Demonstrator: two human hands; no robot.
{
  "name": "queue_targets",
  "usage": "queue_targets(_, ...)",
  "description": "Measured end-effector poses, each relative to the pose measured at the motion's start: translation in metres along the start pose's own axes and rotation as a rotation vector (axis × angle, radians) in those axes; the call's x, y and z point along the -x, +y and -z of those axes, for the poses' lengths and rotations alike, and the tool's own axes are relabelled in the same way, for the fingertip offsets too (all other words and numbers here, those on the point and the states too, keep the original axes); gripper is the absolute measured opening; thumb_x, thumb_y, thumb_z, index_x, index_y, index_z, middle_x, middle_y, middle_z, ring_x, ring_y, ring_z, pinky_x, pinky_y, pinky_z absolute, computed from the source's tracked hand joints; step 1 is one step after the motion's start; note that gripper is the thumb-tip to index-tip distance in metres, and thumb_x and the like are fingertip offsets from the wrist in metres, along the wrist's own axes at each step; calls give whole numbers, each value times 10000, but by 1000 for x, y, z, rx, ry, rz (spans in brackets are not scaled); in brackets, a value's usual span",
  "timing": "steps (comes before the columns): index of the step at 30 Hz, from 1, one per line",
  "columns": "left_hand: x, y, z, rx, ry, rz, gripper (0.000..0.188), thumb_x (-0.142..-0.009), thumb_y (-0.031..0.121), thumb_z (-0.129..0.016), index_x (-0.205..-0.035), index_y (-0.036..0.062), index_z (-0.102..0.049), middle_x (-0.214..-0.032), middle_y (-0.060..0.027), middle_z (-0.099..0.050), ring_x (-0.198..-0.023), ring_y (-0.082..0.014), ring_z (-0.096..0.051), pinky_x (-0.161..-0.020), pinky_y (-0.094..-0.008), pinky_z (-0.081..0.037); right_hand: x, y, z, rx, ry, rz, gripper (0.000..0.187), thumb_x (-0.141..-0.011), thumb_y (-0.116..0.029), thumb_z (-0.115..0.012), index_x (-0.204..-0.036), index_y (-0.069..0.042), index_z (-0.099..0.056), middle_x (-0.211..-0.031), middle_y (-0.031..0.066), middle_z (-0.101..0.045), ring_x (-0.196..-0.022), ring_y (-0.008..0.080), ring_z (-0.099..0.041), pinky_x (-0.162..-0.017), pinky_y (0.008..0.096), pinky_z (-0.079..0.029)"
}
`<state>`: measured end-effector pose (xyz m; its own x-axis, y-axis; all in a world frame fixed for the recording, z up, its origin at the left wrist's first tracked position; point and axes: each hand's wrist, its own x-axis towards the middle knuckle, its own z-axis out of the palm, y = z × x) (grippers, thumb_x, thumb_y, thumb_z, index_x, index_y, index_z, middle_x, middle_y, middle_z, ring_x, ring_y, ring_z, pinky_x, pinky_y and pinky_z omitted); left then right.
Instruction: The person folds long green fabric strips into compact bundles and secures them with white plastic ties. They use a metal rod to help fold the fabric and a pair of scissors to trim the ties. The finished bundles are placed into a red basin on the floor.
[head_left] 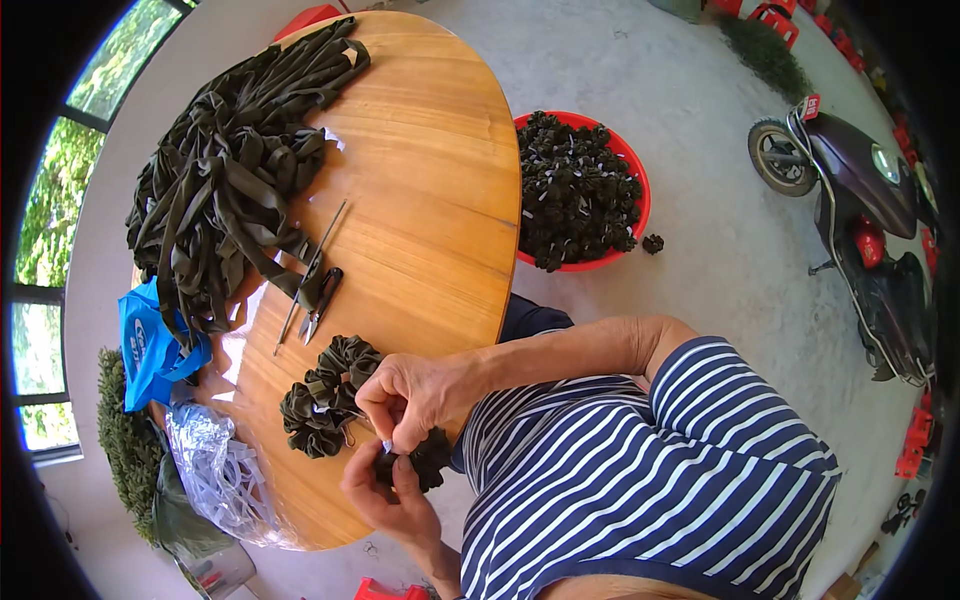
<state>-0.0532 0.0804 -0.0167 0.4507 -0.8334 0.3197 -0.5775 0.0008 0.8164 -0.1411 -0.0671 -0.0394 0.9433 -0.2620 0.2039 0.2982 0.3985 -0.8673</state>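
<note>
I have a small dark olive scrunchie (pixel 425 458) held between both hands at the near edge of the round wooden worktop (pixel 430 200). My left hand (pixel 385 490) cups it from below, fingers curled shut around the gathered fabric, and my right hand (pixel 415 395) comes down on it from above, its grip pinched closed on the upper edge of the same piece; something pale shows at the pinch, too small to make out. Just beside my hands, on the worktop, lies a little cluster of finished scrunchies (pixel 325 390) in the same dark cloth. Beyond them lie a pair of thread snips (pixel 322 303) and a long thin metal rod (pixel 310 277), near each other. A big heap of dark fabric strips (pixel 230 180) covers the far left of the worktop. On the concrete floor, well apart, stands a red basin (pixel 635 165) full of dark scrunchies.
</note>
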Motion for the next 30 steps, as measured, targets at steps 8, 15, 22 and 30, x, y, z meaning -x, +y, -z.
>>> queue_targets(8, -16, 7, -20, 486, 221, 309, 279, -808, 11, -542, -1078, 5, -472, -830, -40, -534, -742, -80, -510, -680, -203, -430, 0, 4, -13, 1150, 310, 536, 131, -704, -81, -556, -783, -40, -460, -745, 87, -487, -683, 245, -552, -539, 333, -451)
queue_targets(15, -43, 8, -19, 874, 158, 481, 259, -841, 50, -517, -1083, -44, -514, -850, -55, -588, -753, -86, -548, -692, -199, -441, -8, 8, 1, 826, 505, 777, 135, -692, 43, -606, -740, -42, -514, -709, 74, -538, -646, 226, -568, -543, 298, -460)
queue_targets(22, -47, -17, 4, 797, -124, 466, 161, -800, 6, -564, -948, -48, -594, -823, -27, -560, -723, -58, -493, -641, -168, -387, 1, 2, -1, 841, 461, 659, 164, -651, 13, -678, -692, -47, -530, -730, 70, -547, -664, 199, -566, -554, 272, -460)
queue_targets(30, -48, -17, -17, 645, 151, 410, 108, -835, 101, -544, -789, 7, -519, -757, -41, -545, -668, -79, -487, -614, -201, -403, 19, -2, 5, 969, 414, 657, 152, -701, -83, -640, -723, -50, -494, -735, 73, -511, -638, 237, -541, -524, 314, -430)
